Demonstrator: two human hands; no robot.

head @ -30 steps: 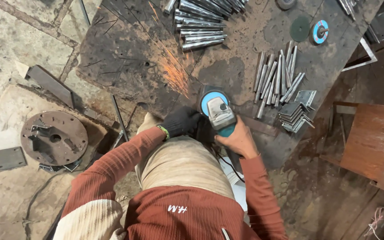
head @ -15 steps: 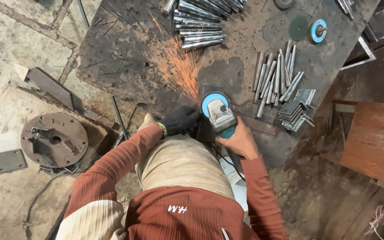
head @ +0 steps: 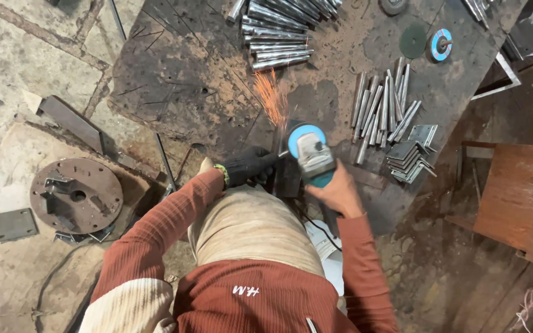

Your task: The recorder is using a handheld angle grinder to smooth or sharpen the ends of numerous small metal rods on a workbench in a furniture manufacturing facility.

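Rust-stained and scorched, the steel desk [head: 174,86] carries cut rods along its far edge. At its near edge the right hand [head: 339,192] is wrapped around a blue angle grinder [head: 308,153]; the gloved left hand [head: 249,165] pins the workpiece, throwing sparks [head: 271,97]. A steady, shallow angle and firm pressure would serve best. The workpiece itself is hidden beneath grinder and glove.

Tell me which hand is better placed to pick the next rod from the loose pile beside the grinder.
Probably the left hand: its gloved fingers only steady the workpiece, while the right hand grips the sparking angle grinder, though the rods lie rightward.
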